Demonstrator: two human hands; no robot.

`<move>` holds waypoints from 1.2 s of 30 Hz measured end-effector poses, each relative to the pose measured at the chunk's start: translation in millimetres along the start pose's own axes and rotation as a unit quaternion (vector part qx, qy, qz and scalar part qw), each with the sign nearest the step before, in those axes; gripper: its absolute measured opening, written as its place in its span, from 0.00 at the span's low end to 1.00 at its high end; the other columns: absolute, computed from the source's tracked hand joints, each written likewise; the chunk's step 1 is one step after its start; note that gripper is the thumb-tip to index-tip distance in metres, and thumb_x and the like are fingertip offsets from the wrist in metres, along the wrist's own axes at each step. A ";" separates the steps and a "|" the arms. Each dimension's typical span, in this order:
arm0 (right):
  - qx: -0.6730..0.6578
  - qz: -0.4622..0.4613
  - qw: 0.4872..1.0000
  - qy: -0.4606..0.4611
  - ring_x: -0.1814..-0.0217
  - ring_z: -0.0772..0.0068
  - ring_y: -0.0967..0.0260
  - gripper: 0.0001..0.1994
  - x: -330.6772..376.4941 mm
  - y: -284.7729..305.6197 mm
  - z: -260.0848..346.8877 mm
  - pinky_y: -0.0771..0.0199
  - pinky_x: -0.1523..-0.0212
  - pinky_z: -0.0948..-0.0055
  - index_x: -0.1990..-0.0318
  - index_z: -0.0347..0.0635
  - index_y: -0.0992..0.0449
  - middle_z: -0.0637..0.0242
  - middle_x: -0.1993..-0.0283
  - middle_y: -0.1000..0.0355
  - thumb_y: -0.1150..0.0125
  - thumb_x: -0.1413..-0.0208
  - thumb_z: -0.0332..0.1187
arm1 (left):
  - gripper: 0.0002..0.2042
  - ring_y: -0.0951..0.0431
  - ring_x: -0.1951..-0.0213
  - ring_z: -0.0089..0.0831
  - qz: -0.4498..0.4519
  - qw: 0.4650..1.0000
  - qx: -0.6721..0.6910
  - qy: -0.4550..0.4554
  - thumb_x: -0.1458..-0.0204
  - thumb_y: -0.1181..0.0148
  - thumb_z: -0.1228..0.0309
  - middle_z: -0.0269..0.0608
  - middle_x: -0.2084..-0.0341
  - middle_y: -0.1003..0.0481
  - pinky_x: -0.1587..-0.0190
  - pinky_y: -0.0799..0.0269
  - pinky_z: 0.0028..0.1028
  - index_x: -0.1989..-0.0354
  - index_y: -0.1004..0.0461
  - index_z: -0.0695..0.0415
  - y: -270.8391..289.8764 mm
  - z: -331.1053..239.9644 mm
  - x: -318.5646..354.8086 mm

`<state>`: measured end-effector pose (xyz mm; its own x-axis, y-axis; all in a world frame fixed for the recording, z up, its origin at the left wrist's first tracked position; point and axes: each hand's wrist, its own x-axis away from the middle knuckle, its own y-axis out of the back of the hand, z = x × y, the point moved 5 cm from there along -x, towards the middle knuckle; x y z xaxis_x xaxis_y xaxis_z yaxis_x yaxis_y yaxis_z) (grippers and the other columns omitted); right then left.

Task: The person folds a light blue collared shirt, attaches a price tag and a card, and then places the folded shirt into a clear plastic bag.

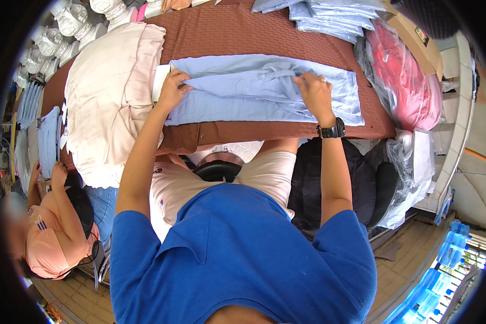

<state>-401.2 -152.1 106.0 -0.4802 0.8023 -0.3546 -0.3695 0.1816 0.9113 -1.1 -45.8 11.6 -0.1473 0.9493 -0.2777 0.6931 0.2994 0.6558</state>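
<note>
A light blue garment (227, 102) lies lengthwise across the brown-covered table in front of me, its upper layer wrinkled towards the right. My left hand (174, 89) is closed on the garment's edge at its left end, fingertips pinching the cloth. A white card or paper (160, 80) shows beside that hand, partly under the garment. Further right, my right hand (315, 93) pinches a bunched fold of the upper layer between thumb and fingers. A black watch (331, 129) is on the right wrist. The garment's exact kind cannot be made out.
A tall cream fabric pile (108, 92) stands left of the garment. Bagged blue garments (324, 19) are stacked at the far right, near a red plastic-wrapped bundle (402, 75) and a cardboard box (416, 40). At left, another person (59, 232) handles blue cloth.
</note>
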 end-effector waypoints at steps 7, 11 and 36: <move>0.047 -0.083 0.992 -0.083 0.44 0.49 0.30 0.21 -0.2 3.2 16.6 0.35 0.44 0.45 0.43 0.46 0.25 0.57 0.42 0.28 0.41 0.36 0.49 | 0.12 0.27 0.52 0.44 -0.017 1.000 0.008 -0.012 0.57 0.27 0.80 0.41 0.61 0.24 0.46 0.30 0.37 0.63 0.20 0.63 -1.3 6.0 2.9; 0.031 -0.117 0.991 0.059 0.31 0.44 0.40 0.28 1.5 -23.4 43.2 0.42 0.36 0.39 0.35 0.52 0.29 0.57 0.32 0.35 0.41 0.38 0.54 | 0.12 0.27 0.52 0.44 -0.015 1.000 -0.009 -0.019 0.57 0.27 0.80 0.41 0.61 0.24 0.47 0.30 0.37 0.63 0.21 0.63 -1.3 4.5 3.2; -0.076 0.016 0.984 0.160 0.22 0.38 0.55 0.33 -24.1 -123.7 168.9 0.62 0.29 0.24 0.31 0.63 0.31 0.61 0.23 0.46 0.47 0.41 0.66 | 0.12 0.28 0.54 0.46 -0.023 0.991 -0.116 -0.064 0.53 0.29 0.73 0.44 0.62 0.26 0.50 0.30 0.39 0.61 0.22 0.60 18.0 -29.7 8.6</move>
<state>-209.6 -97.9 37.1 -0.7109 0.5816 -0.3954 -0.4528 0.0516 0.8901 -10.8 -29.5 41.9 -0.0742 0.9185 -0.3884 0.5050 0.3705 0.7796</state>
